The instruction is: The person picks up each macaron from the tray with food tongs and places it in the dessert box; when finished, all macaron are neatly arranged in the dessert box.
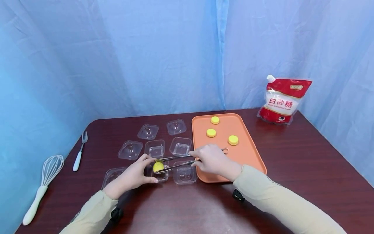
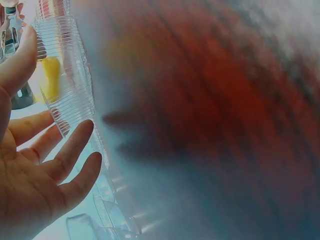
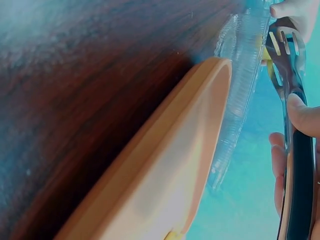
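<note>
Slotted metal tongs (image 1: 175, 164) are gripped in my right hand (image 1: 211, 159); the right wrist view shows the dark handle along its fingers. A round yellow cake (image 1: 158, 167) lies between the tong tips, in or just above a clear plastic box (image 1: 163, 177). My left hand (image 1: 134, 174) holds this box at its left side, thumb at the near edge and fingers towards the far edge. In the left wrist view the ribbed box wall (image 2: 75, 75) shows between thumb and fingers, with yellow behind it. Whether the cake touches the box floor, I cannot tell.
An orange tray (image 1: 251, 159) with 3 yellow cakes lies right of several clear boxes (image 1: 180, 146). Clear lids (image 1: 130, 150) lie behind and left. A whisk (image 1: 43, 185) and fork (image 1: 80, 152) lie far left. A sugar bag (image 1: 281, 102) stands back right.
</note>
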